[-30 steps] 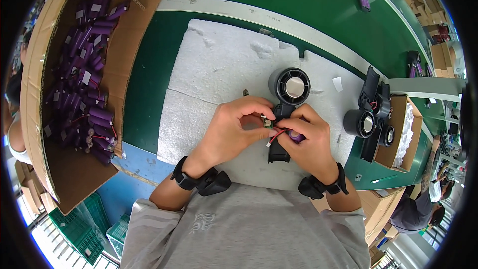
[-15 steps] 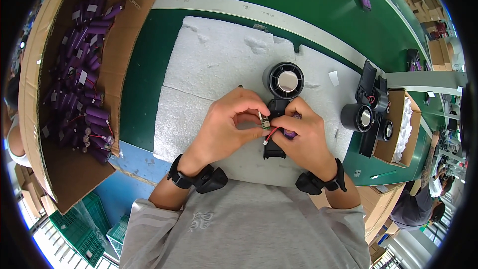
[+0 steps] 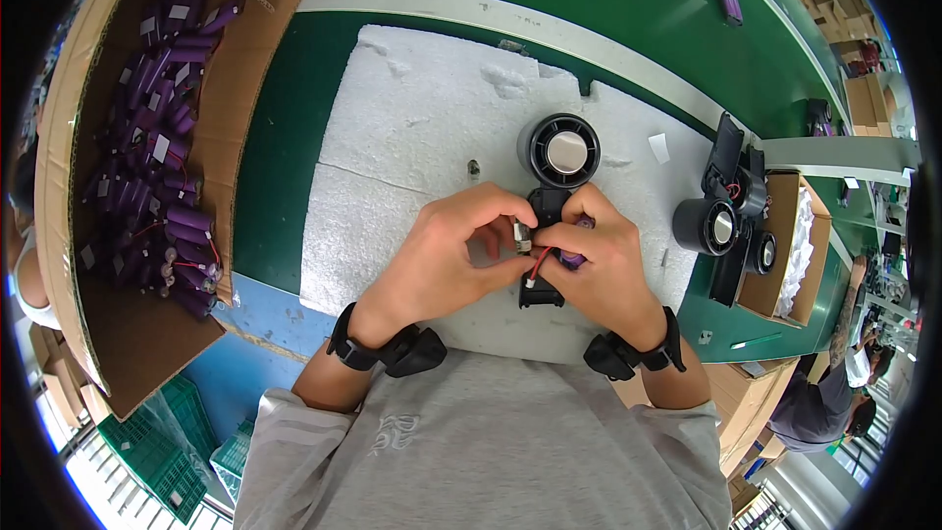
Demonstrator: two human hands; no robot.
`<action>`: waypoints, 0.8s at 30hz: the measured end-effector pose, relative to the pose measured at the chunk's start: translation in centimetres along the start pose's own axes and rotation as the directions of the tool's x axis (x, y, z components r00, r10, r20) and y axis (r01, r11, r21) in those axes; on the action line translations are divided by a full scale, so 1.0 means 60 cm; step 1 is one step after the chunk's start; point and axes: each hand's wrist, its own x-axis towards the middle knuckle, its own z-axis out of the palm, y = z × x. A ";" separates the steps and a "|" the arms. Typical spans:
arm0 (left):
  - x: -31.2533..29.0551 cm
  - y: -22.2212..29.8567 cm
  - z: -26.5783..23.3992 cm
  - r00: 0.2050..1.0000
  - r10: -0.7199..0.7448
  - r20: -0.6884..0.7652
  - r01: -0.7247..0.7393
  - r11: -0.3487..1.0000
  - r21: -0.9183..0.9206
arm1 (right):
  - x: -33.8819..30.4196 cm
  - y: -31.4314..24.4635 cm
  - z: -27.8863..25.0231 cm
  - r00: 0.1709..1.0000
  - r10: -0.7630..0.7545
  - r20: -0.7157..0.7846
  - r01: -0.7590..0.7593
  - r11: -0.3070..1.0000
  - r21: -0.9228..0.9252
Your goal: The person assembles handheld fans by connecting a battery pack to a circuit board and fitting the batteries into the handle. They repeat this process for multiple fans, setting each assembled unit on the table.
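in the head view, the left hand [image 3: 432, 247] pinches a small circuit board [image 3: 521, 237] between thumb and forefinger, while the right hand [image 3: 610, 247] grasps a purple battery [image 3: 573, 257], largely hidden by its fingers. a red and black lead [image 3: 541, 262] with a white plug hangs between the hands. the board and battery are just above the handle of a black fan unit [image 3: 542, 295], whose round head, with a silvery disc at its centre, points away from the person. this unit lies on a white foam slab [image 3: 388, 128] that rests on a green tabletop [image 3: 270, 221]. to the left, a big open cardboard box [image 3: 218, 152] contains a heap of purple battery packs [image 3: 142, 177]. to the right, more black fan parts [image 3: 699, 229] sit near a smaller carton [image 3: 812, 280], and a white paper scrap [image 3: 658, 147] lies on the slab.
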 end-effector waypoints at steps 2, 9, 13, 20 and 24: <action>0.001 -0.006 -0.001 0.993 0.122 -0.002 -0.122 0.992 0.041 | 0.000 0.000 0.000 1.000 -0.007 0.009 0.007 1.000 -0.001; 0.004 -0.002 -0.004 0.978 0.203 0.047 -0.207 0.971 0.123 | -0.002 0.000 -0.002 0.999 -0.029 0.022 0.029 1.000 0.003; 0.002 -0.002 -0.006 0.983 0.174 0.060 -0.181 0.975 0.128 | 0.000 0.000 -0.011 0.998 -0.039 0.043 0.035 0.997 0.075; 0.005 -0.009 -0.005 0.984 0.171 0.041 -0.174 0.981 0.089 | -0.002 0.006 -0.025 0.998 0.020 0.061 -0.034 0.973 0.228; 0.004 -0.011 -0.003 0.990 0.140 0.015 -0.140 0.990 0.003 | -0.006 0.009 -0.014 0.999 0.020 -0.039 -0.013 0.985 0.170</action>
